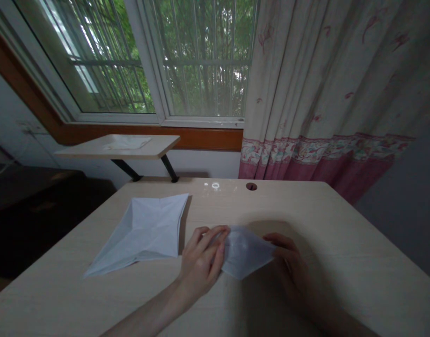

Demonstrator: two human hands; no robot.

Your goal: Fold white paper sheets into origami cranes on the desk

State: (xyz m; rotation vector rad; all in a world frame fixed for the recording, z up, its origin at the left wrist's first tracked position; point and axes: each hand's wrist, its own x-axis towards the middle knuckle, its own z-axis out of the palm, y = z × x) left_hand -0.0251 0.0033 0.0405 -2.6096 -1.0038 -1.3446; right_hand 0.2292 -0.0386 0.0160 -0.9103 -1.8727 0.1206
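White folded paper (244, 252) is grasped by the left hand (200, 257) and right hand (287, 264); squeezing too hard could crumple it.

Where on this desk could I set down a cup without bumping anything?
Try the right side of the desk, beyond the right hand. Bare wood also runs along the far edge, between the hole and the folded white paper. The middle is crowded: the left hand and right hand hold a second paper there.
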